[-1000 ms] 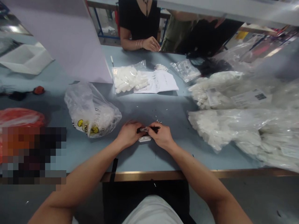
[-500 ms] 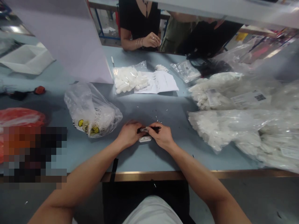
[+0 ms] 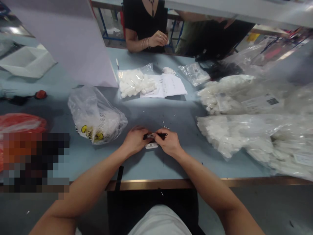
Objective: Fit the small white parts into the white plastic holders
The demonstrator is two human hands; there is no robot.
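My left hand (image 3: 134,141) and my right hand (image 3: 169,142) meet near the front edge of the blue table (image 3: 151,163), fingers curled. Between them lies a small white plastic connector (image 3: 151,145), pinched by both hands. My right hand also holds a thin black tool (image 3: 156,134) that lies across the top of the connector, its tip toward my left hand. Tiny white and dark bits (image 3: 165,125) are scattered on the table just beyond my hands.
A clear bag with yellow print (image 3: 96,116) lies left of my hands. Big bags of white parts (image 3: 244,130) fill the right side. Farther off are a small bag of white parts (image 3: 135,83), a paper sheet (image 3: 168,86), a white panel (image 3: 68,42), and a person (image 3: 146,26) across the table.
My hands have barely shifted. The person across the table has raised a hand slightly from the table edge.
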